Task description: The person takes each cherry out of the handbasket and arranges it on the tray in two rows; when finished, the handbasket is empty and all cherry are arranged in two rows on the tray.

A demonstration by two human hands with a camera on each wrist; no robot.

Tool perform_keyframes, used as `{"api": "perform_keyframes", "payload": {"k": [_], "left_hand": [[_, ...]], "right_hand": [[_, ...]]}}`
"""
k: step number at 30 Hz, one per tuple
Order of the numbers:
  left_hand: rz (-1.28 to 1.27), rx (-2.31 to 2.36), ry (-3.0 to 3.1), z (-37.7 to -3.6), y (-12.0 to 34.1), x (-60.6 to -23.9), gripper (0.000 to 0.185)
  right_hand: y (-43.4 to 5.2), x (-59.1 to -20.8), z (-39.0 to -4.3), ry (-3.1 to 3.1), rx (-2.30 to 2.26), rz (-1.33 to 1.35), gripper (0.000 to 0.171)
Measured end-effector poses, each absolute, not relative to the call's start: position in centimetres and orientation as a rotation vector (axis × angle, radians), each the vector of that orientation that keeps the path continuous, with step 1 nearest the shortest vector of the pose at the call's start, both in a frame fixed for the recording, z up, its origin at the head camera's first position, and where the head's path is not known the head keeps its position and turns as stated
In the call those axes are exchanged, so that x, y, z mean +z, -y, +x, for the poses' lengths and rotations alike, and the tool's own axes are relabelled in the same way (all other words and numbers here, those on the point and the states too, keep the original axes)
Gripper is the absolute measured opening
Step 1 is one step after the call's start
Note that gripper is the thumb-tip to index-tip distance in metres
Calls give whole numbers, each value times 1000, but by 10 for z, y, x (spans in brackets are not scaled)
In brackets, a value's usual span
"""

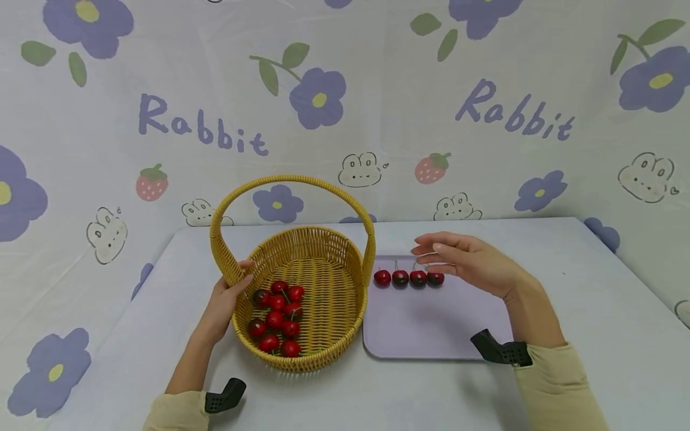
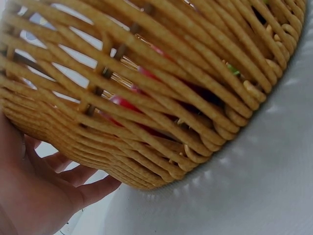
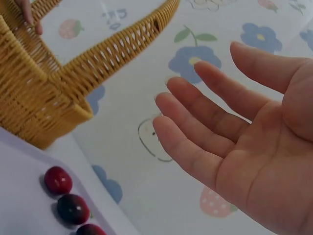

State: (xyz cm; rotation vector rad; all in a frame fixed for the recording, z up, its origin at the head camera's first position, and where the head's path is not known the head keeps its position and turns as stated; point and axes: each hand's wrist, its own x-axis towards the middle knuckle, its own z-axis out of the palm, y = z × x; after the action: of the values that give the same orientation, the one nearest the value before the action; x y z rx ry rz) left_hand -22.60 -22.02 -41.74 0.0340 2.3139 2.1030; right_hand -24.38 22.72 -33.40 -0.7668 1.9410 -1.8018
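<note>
My left hand [image 1: 218, 308] grips the left side of a yellow woven basket [image 1: 334, 305] by the foot of its tall handle, thumb over the rim. Several red cherries [image 1: 275, 320] lie heaped in the left half of the basket. To its right is a pale purple tray [image 1: 431, 332], where several dark red cherries [image 1: 401, 278] form a row along the far edge. Above the right end of that row hovers my right hand [image 1: 480, 263], its fingers loosely extended and nothing in them. In the right wrist view the bare palm [image 3: 259, 166] shows.
A white cloth covers the table [image 1: 302, 395]. Behind it hangs a white backdrop [image 1: 388, 108] printed with purple flowers, rabbits, strawberries and lettering. The arched basket handle [image 1: 291, 178] stands high between the two hands. Black wrist mounts [image 1: 501, 352] sit at both sleeves.
</note>
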Motion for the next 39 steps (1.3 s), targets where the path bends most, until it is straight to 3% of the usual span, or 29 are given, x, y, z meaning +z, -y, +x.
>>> {"api": "perform_keyframes", "payload": {"k": [16,39], "left_hand": [[40,2104,-2311,-227,223,-421,42],[47,2105,-2319,-228,222,-419,41]], "right_hand": [[-175,-330,-229,-1877,-1539,-1071,38],[-75,-337,-230,-2014,-1009,-1120,33]]}}
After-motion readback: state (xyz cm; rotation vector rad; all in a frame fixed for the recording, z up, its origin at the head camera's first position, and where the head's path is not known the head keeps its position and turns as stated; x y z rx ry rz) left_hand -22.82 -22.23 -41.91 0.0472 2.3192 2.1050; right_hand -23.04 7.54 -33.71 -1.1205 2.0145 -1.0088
